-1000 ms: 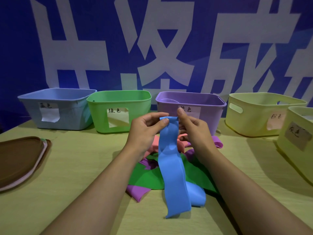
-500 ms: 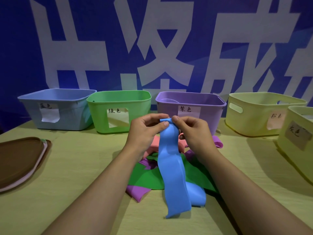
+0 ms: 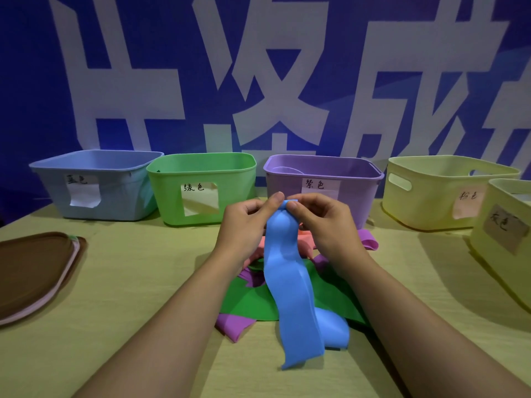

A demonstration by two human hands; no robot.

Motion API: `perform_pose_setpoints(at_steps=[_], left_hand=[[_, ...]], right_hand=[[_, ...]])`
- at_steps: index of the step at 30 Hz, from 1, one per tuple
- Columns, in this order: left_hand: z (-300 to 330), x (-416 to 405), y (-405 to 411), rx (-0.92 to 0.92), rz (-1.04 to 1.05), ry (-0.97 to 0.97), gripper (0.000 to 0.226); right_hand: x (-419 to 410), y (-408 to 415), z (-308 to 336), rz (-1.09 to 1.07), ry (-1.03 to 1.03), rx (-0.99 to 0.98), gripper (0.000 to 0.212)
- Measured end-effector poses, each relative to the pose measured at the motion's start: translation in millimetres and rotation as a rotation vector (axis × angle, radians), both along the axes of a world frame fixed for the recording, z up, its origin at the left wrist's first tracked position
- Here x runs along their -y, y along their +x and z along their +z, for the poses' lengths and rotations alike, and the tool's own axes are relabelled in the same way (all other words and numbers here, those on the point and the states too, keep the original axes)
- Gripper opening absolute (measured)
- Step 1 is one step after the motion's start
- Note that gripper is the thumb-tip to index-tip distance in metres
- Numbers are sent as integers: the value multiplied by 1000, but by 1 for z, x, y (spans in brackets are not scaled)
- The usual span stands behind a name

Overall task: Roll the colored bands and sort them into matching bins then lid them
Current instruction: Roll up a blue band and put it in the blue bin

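Note:
A long blue band (image 3: 290,288) hangs from both my hands over the table's middle. My left hand (image 3: 247,225) and my right hand (image 3: 321,222) pinch its top end, which is bunched narrow between the fingertips. Its lower end trails down toward me over a pile of green bands (image 3: 250,300), purple bands (image 3: 232,326) and pink bands (image 3: 260,245). Along the back stand a blue bin (image 3: 94,185), a green bin (image 3: 201,188), a purple bin (image 3: 356,191) and a yellow bin (image 3: 436,193), each with a paper label.
A second yellow bin (image 3: 505,234) stands at the right edge, nearer to me. A stack of brown and pink lids (image 3: 31,271) lies at the far left of the wooden table (image 3: 129,282). A blue banner with white characters closes off the back.
My two hands have drawn closer together, and the band's top end, flat a second ago, is now gathered narrow between my fingertips. The hanging part has barely shifted.

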State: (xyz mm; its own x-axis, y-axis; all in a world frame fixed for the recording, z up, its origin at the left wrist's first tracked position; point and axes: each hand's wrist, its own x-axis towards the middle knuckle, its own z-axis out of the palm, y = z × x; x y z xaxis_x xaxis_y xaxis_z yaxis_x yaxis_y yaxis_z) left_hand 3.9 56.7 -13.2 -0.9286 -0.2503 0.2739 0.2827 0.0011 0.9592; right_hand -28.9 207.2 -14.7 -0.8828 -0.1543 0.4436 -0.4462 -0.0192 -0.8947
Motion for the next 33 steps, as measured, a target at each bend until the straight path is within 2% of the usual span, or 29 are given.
perform_pose_setpoints(at_steps=[5,11,16,21,27,33], left_hand=[[-1,1,-2,-24,0,-10,24],[-4,0,-4,-57,-32,-27,9],[-4,0,-5,-95,-62,-13,2],[-7,1,-7,-108,-77,3,7],[-5,2,-6,-115,-108,55,15],[-4,2,-6,-89,-127,99,20]], right_hand=[[1,4,0,-10,37,44,19],[0,7,4,-134,143,102,58],[0,6,3,-135,142,71,45],[1,3,2,-104,90,60,30],[0,3,1,-14,-46,114,21],[0,4,1,41,-89,84,17]])
